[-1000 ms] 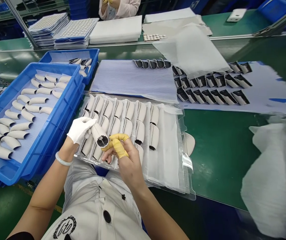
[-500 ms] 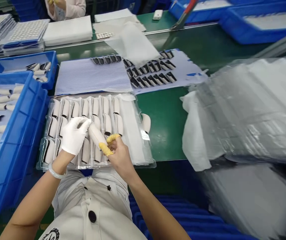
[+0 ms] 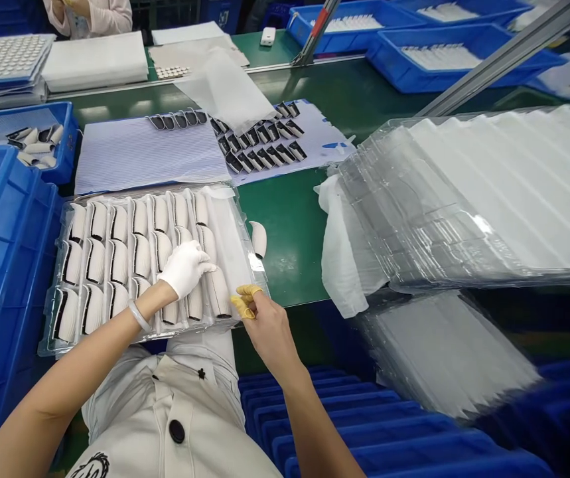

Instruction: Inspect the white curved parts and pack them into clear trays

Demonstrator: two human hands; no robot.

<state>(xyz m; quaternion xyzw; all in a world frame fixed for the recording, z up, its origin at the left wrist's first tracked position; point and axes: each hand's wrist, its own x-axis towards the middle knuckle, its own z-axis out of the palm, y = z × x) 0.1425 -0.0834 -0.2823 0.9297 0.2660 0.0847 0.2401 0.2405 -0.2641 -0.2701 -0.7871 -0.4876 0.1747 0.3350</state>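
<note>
A clear plastic tray [image 3: 53,335] lies in front of me, filled with rows of white curved parts [image 3: 118,249]. My left hand [image 3: 185,265], in a white glove, rests with curled fingers on a white part [image 3: 217,292] at the tray's near right. My right hand [image 3: 259,322], with yellow finger cots, hovers at the tray's near right corner, fingers loosely bent and holding nothing. One loose white part [image 3: 259,238] lies on the green belt [image 3: 294,226] just right of the tray.
Blue bins [image 3: 10,252] stand at my left. A striped sheet [image 3: 150,153] and rows of dark parts [image 3: 259,143] lie beyond the tray. A stack of clear trays with white liners [image 3: 468,192] sits at the right. Another person [image 3: 88,13] works across the belt.
The white part held between both hands has gone down into the tray's near right slot. My right hand has let go and drawn back. The view swung right.
</note>
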